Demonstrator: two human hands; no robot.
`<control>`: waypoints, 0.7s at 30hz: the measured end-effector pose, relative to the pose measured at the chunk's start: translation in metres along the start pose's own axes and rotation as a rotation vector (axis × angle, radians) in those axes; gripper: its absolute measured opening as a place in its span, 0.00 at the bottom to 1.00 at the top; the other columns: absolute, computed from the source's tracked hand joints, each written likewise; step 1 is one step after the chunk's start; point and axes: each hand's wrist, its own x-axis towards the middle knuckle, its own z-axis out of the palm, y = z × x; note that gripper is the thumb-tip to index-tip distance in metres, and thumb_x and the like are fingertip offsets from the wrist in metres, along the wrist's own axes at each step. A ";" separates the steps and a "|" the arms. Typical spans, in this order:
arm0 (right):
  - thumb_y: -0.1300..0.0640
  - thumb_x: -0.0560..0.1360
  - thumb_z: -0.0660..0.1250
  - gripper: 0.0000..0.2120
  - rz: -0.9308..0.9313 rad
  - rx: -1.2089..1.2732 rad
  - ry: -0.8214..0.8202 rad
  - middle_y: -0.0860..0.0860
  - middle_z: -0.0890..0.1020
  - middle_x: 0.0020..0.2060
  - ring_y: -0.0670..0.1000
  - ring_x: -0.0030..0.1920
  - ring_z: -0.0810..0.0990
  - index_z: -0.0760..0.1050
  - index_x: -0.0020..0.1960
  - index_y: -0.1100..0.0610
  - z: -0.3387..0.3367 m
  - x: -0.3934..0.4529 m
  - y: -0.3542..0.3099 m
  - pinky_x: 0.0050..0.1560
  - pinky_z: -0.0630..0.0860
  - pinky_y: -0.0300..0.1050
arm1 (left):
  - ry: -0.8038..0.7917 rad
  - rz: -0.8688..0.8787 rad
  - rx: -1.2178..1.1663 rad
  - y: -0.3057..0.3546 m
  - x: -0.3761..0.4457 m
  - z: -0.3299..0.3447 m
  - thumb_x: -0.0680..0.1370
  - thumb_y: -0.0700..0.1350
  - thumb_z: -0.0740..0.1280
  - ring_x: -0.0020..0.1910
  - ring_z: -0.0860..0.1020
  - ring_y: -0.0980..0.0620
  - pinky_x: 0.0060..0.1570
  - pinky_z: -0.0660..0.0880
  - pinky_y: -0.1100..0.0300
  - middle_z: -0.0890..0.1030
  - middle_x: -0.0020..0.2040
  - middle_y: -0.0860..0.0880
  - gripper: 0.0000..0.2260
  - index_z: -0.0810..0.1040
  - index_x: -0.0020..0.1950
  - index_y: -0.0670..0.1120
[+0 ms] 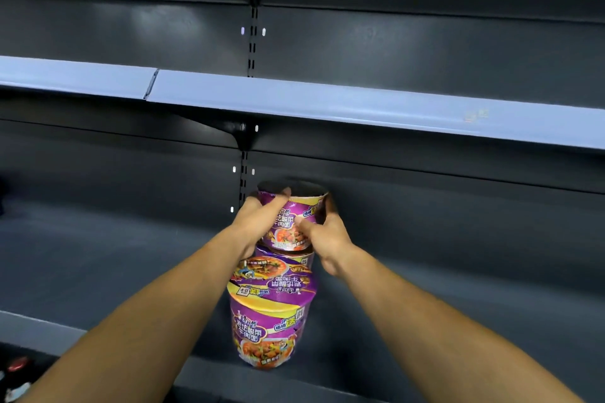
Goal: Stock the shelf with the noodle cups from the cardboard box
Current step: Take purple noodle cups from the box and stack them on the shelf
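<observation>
Here both hands, left hand (pixel 262 217) and right hand (pixel 327 235), grip the upper purple paper noodle cup (pixel 289 222), fingers curled round it, atop the lower purple noodle cup (pixel 268 314) on the dark metal shelf (pixel 114 255). Stacking step; next, I judge, seat it squarely and release.

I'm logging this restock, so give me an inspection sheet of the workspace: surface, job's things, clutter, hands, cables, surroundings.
Surface: dark grey metal lower shelf, only the cups seen on it.
Job's things: purple printed noodle cup on top, stacked on a lower purple noodle cup that stands on the shelf; cardboard box not in view.
Clutter: blurred red and white items at bottom left, unidentifiable.
Hands: left hand and right hand both grip the top cup's sides.
Cables: nothing seen.
Surroundings: pale blue-edged upper shelf, dark back panel, slotted upright.
</observation>
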 end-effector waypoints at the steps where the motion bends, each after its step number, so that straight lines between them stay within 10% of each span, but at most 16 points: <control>1: 0.59 0.75 0.69 0.18 0.020 -0.004 -0.007 0.54 0.80 0.52 0.51 0.46 0.81 0.66 0.62 0.54 0.001 0.001 0.002 0.44 0.79 0.47 | 0.020 -0.019 -0.014 -0.001 0.003 0.001 0.73 0.59 0.69 0.43 0.84 0.46 0.45 0.80 0.52 0.84 0.48 0.43 0.27 0.67 0.61 0.40; 15: 0.61 0.80 0.60 0.16 0.034 -0.103 -0.027 0.52 0.78 0.51 0.50 0.46 0.80 0.66 0.67 0.55 -0.011 0.003 0.005 0.52 0.79 0.51 | 0.060 -0.134 -0.097 -0.012 0.025 -0.001 0.79 0.56 0.60 0.48 0.82 0.48 0.41 0.78 0.56 0.84 0.50 0.45 0.22 0.67 0.67 0.44; 21: 0.64 0.79 0.59 0.22 0.053 -0.077 -0.032 0.55 0.77 0.59 0.48 0.46 0.79 0.61 0.71 0.53 -0.015 -0.001 0.004 0.39 0.76 0.42 | 0.062 -0.135 -0.081 -0.013 0.026 0.004 0.79 0.60 0.59 0.52 0.81 0.47 0.54 0.77 0.50 0.83 0.52 0.45 0.22 0.70 0.64 0.45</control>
